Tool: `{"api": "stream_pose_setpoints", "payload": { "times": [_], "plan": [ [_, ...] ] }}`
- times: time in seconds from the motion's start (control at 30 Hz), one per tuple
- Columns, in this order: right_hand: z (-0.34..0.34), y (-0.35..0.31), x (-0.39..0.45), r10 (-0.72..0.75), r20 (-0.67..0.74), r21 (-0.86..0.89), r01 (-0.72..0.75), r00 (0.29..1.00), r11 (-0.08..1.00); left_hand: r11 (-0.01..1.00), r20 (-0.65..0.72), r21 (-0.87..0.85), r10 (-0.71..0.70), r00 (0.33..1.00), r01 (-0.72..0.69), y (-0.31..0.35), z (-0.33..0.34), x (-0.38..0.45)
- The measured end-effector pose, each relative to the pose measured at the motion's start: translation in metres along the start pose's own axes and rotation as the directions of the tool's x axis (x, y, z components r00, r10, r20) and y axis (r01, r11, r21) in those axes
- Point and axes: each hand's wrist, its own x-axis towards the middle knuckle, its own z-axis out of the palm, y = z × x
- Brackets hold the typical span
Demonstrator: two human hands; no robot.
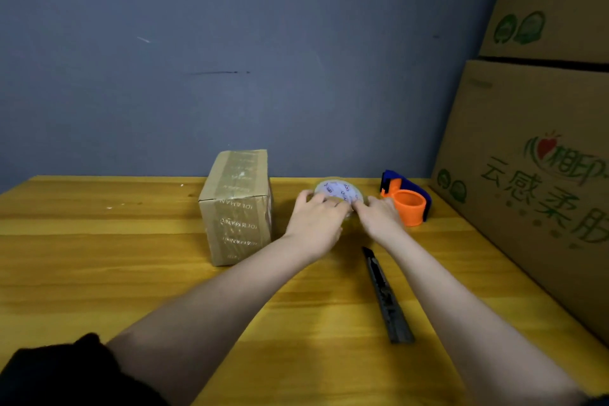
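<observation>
Left hand [315,221] grips the tape roll [339,190] from its left side, fingers curled over the rim. Right hand [379,217] meets it from the right and seems to pinch the roll's near edge, though the fingertips are too blurred to be sure. The roll lies flat on the wooden table [99,257], between a small taped cardboard box [237,208] on its left and an orange and blue tape dispenser [408,203] just to its right. A utility knife [387,297] lies between the forearms. Large printed cartons [534,175] are stacked along the table's right edge.
</observation>
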Motion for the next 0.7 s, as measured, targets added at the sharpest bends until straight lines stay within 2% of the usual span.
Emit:
{"api": "stream_pose_setpoints", "payload": {
  "times": [0.2, 0.3, 0.43, 0.7],
  "plan": [
    [-0.011, 0.008, 0.041, -0.026, -0.076, -0.207, 0.01, 0.997, 0.978, 0.99, 0.039, -0.101, -0.098, 0.994, 0.101, 0.008, 0.025, 0.045],
    [-0.017, 0.015, 0.054, -0.052, -0.113, -0.332, 0.012, 0.992, 0.943, 0.988, 0.101, -0.137, -0.062, 0.993, 0.076, 0.011, 0.033, 0.064],
    [-0.016, 0.022, 0.073, -0.083, -0.096, -0.492, 0.025, 0.992, 0.87, 0.979, 0.179, -0.186, -0.047, 0.983, 0.08, 0.014, 0.046, 0.081],
    [-0.009, 0.019, 0.085, -0.044, -0.083, -0.685, -0.025, 0.996, 0.728, 0.974, 0.199, -0.209, -0.048, 0.979, 0.09, 0.019, 0.061, 0.09]
  ]
}}
